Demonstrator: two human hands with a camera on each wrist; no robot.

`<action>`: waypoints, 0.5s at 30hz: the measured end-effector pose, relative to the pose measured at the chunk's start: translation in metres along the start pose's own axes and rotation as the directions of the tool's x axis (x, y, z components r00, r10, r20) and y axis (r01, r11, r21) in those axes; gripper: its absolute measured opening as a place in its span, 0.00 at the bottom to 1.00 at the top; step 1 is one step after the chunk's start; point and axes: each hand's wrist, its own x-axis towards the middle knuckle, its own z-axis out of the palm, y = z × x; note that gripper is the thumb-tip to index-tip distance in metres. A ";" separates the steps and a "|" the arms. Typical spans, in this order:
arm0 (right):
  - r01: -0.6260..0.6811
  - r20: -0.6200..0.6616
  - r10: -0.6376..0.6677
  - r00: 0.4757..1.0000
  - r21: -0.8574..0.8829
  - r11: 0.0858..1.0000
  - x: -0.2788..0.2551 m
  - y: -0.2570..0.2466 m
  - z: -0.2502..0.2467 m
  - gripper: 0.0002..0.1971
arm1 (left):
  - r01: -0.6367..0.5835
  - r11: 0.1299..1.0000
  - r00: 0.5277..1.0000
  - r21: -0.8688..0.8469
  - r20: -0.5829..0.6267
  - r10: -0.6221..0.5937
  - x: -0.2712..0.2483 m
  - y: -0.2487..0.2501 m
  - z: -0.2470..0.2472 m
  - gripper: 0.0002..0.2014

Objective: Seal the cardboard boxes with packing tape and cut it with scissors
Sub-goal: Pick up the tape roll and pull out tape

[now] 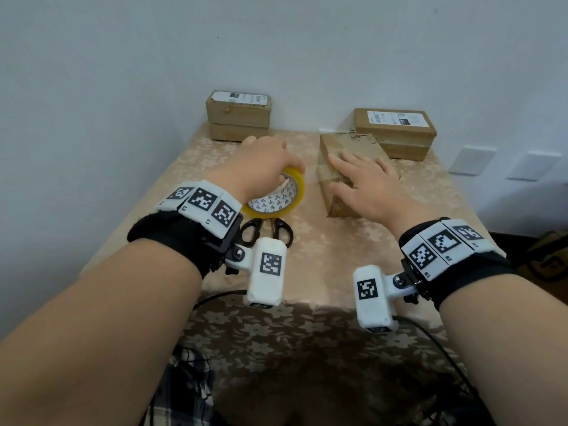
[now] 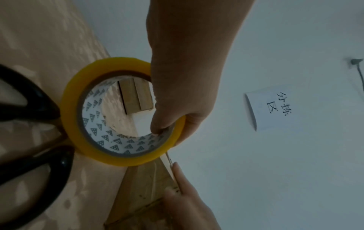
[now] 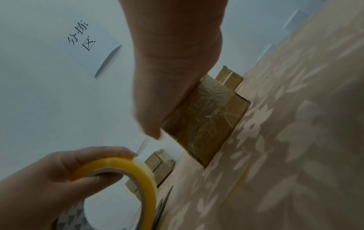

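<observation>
Left hand [image 1: 264, 158] gripped the tape roll [image 1: 278, 195], thumb curled inside the core, fingers wrapped over the yellow outer rim. Held the roll tilted on edge above the tablecloth [image 1: 322, 256], left of the near box [image 1: 347, 167]. Left forearm reached forward from lower left, wrist band and camera mount facing up. From the left wrist view, saw the thumb [image 2: 157, 127] pressed against the patterned inner liner of the roll [image 2: 118, 157].

Right hand [image 1: 365, 182] lay flat on top of the near box, fingers straight and spread, palm down, gripping nothing. Right forearm came in from lower right. In the right wrist view, a thin clear strip of tape [image 3: 144, 144] ran from the roll [image 3: 133, 168] toward the fingers [image 3: 151, 129] at the box's top edge; could not tell whether the strip was stuck to the box [image 3: 206, 121] or only touching the fingertip.

Scissors [image 1: 267, 230] lay flat on the cloth just behind the roll toward the body, black handles [image 2: 29, 109] nearest the left wrist, blades partly hidden under the roll.

Two stacks of boxes stood against the wall: left stack [image 1: 239, 119], right stack [image 1: 396, 133]. Paper sign [image 2: 273, 109] with handwritten characters hung on the wall.
</observation>
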 end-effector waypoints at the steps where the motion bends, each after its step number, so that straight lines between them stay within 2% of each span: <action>1: -0.025 -0.009 0.025 1.000 0.050 0.998 0.000 -0.002 -0.001 0.27 | -0.004 1.000 1.000 0.011 0.001 0.003 0.000 0.001 0.000 0.22; 3: -0.086 -0.048 0.092 0.995 0.115 0.990 0.004 -0.009 0.003 0.29 | 0.000 1.000 1.000 -0.005 0.000 0.000 0.001 0.001 0.000 0.21; 8: -0.182 -0.110 0.177 0.978 -0.041 0.982 0.019 -0.025 0.017 0.25 | -0.010 1.000 1.000 -0.008 0.002 0.010 0.006 0.006 0.006 0.20; 12: -0.199 -0.127 0.185 0.975 -0.104 0.974 0.021 -0.024 0.023 0.28 | 0.021 0.978 1.000 -0.206 -0.011 -0.023 0.006 0.003 0.010 0.23; 15: -0.195 -0.149 0.176 0.973 -0.124 0.973 0.021 -0.024 0.026 0.28 | 0.013 0.957 0.999 -0.290 -0.036 -0.024 0.002 -0.003 0.014 0.24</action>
